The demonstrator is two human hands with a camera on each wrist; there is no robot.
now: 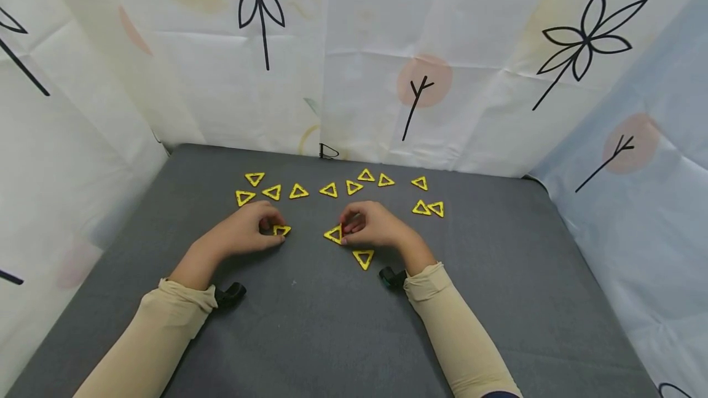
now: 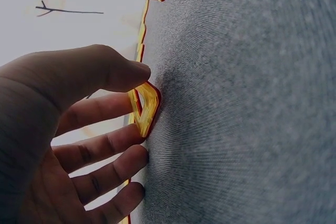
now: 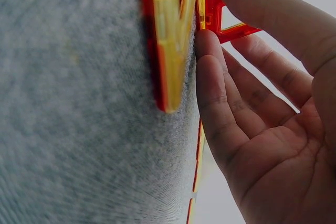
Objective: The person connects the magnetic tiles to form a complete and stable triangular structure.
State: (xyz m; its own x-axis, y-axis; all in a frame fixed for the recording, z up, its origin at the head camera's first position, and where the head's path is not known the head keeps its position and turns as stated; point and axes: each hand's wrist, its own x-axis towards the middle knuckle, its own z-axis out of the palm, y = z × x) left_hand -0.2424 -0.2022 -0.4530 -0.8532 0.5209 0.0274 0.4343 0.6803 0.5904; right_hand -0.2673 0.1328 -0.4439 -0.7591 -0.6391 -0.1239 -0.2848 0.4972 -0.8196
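Note:
My left hand (image 1: 243, 229) pinches a yellow triangular magnetic tile (image 1: 286, 230) between thumb and fingers, low over the grey cloth. In the left wrist view this tile (image 2: 152, 103) sits at the thumb tip, the other fingers spread beside it. To the right, my right hand (image 1: 378, 226) holds a second triangular tile (image 1: 329, 235) by its edge. That tile (image 3: 212, 17) shows a red face in the right wrist view and stands tilted up. Just below the right hand a loose triangular tile (image 1: 362, 253) lies flat. A gap separates the two held tiles.
Several more yellow triangular tiles (image 1: 299, 195) lie in a loose arc beyond the hands, with a few at the right (image 1: 420, 212). The grey table (image 1: 310, 336) ends at a printed white curtain (image 1: 354, 103) behind and at both sides.

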